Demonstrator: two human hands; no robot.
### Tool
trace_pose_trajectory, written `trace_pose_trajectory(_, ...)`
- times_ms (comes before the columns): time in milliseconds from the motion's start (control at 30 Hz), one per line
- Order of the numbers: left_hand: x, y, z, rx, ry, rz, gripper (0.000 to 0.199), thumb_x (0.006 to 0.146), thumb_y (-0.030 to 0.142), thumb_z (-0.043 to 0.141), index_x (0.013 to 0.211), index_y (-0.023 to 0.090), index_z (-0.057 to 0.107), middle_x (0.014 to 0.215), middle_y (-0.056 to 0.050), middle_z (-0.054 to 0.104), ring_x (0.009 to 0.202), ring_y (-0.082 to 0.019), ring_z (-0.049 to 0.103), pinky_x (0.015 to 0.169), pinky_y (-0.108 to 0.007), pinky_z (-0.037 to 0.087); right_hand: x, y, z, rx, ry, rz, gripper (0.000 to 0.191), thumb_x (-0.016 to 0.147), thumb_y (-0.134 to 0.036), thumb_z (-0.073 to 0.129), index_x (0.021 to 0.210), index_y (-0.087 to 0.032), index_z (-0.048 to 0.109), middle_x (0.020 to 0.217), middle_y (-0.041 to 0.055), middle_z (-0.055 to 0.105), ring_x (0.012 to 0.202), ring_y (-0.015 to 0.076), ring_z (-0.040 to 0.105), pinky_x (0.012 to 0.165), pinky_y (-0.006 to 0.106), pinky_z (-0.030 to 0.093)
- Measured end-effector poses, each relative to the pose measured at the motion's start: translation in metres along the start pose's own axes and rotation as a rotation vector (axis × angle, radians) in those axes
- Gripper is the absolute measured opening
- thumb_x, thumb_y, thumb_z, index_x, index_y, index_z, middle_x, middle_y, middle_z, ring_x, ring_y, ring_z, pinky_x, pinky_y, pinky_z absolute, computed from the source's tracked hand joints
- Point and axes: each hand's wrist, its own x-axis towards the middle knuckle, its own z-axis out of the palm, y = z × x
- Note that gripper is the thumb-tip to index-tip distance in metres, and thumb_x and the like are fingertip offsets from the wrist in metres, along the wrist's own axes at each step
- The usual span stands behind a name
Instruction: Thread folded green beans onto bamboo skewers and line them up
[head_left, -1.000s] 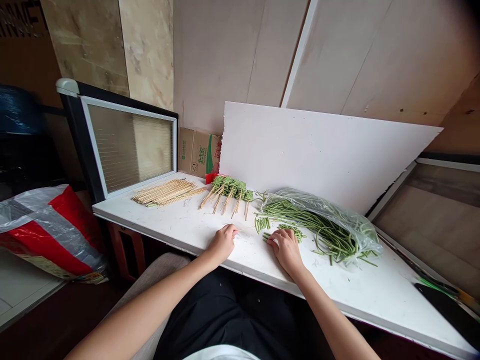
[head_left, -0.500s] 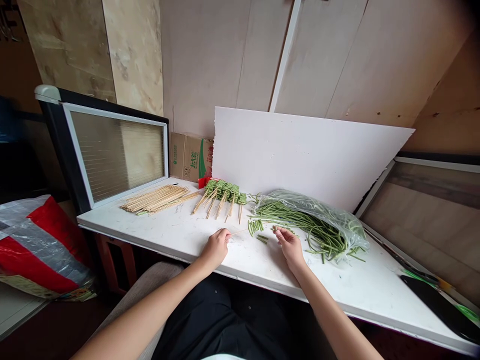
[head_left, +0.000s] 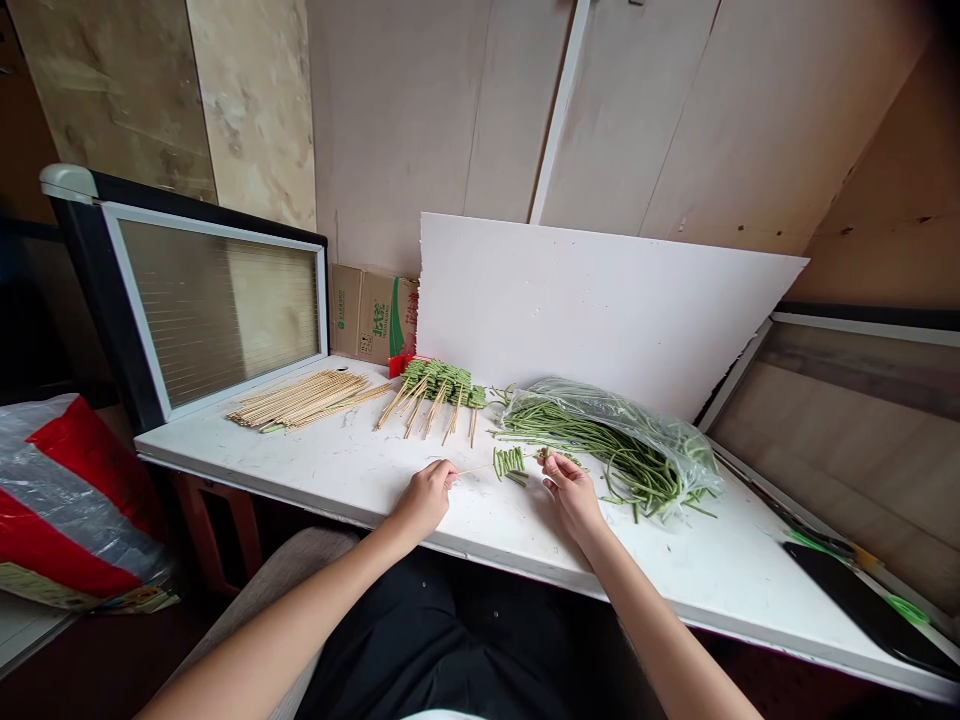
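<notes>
My left hand (head_left: 426, 500) is closed around the blunt end of a thin wooden skewer (head_left: 474, 469), which points right. A row of short green bean pieces (head_left: 508, 461) lines up along the skewer and looks threaded on it. At the skewer's far end, my right hand (head_left: 570, 487) pinches a short green bean piece (head_left: 546, 454). Loose cut pieces (head_left: 517, 479) lie on the white table just below the row. Beyond my right hand, long green beans (head_left: 600, 430) spill from a clear plastic bag (head_left: 679, 440).
Bare skewers (head_left: 307, 398) lie in a pile at left. Finished bean skewers (head_left: 439, 380) are stacked at the back, by a cardboard box (head_left: 375, 312). A white board (head_left: 600, 310) leans behind. A black phone-like slab (head_left: 862, 605) and scissors (head_left: 832, 541) lie at right.
The view has shifted slightly, moving the scene left. My right hand has come in closer to the bean row, and its bean piece now meets the skewer's end.
</notes>
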Motion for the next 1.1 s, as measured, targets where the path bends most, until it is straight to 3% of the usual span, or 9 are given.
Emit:
trace_pose_trajectory(267,-0.002,0.002,-0.002,0.005,0.019,0.031,0.028,0.09,-0.003,0.045,0.09,0.021,0.061,0.09,-0.005,0.072,0.086,-0.019,0.072,0.072,-0.026,0.053,-0.001,-0.003,0.002,0.1,-0.061,0.007,0.049,0.061,-0.059,0.095,0.091,-0.024,0.08,0.095,0.0071,0.076,0.079,0.0211,0.063,0.071,0.035,0.054)
trace_pose_trajectory(467,-0.002,0.002,-0.001,-0.001,0.021,0.005,0.025,0.093,0.001,0.045,0.091,0.021,0.06,0.092,-0.006,0.073,0.088,-0.02,0.073,0.072,-0.027,0.054,-0.005,-0.006,0.004,0.129,-0.094,0.067,0.043,0.061,-0.054,0.098,0.088,-0.026,0.08,0.105,0.0055,0.075,0.086,0.0205,0.063,0.071,0.031,0.051)
trace_pose_trajectory(667,-0.002,0.001,0.0,0.011,0.034,0.0,0.025,0.093,0.002,0.047,0.09,0.021,0.062,0.089,-0.006,0.073,0.083,-0.019,0.071,0.071,-0.028,0.053,-0.008,-0.009,0.004,0.138,-0.076,0.112,0.044,0.067,-0.057,0.094,0.1,-0.029,0.082,0.114,0.0054,0.074,0.1,0.0235,0.064,0.072,0.029,0.049)
trace_pose_trajectory(933,-0.001,0.002,-0.001,0.035,0.041,-0.001,0.025,0.093,0.003,0.046,0.09,0.021,0.063,0.087,-0.006,0.072,0.081,-0.019,0.07,0.07,-0.028,0.052,-0.011,-0.014,0.007,0.118,-0.091,0.119,0.044,0.072,-0.059,0.09,0.101,-0.027,0.082,0.114,0.0076,0.073,0.09,0.0205,0.06,0.071,0.029,0.048)
trace_pose_trajectory(1100,-0.001,0.001,0.0,0.037,0.035,-0.002,0.024,0.093,0.002,0.047,0.09,0.02,0.063,0.089,-0.006,0.073,0.081,-0.019,0.07,0.07,-0.028,0.051,-0.012,-0.013,0.008,0.054,-0.117,0.089,0.045,0.074,-0.063,0.087,0.103,-0.029,0.081,0.117,0.0072,0.073,0.094,0.0231,0.062,0.071,0.031,0.049)
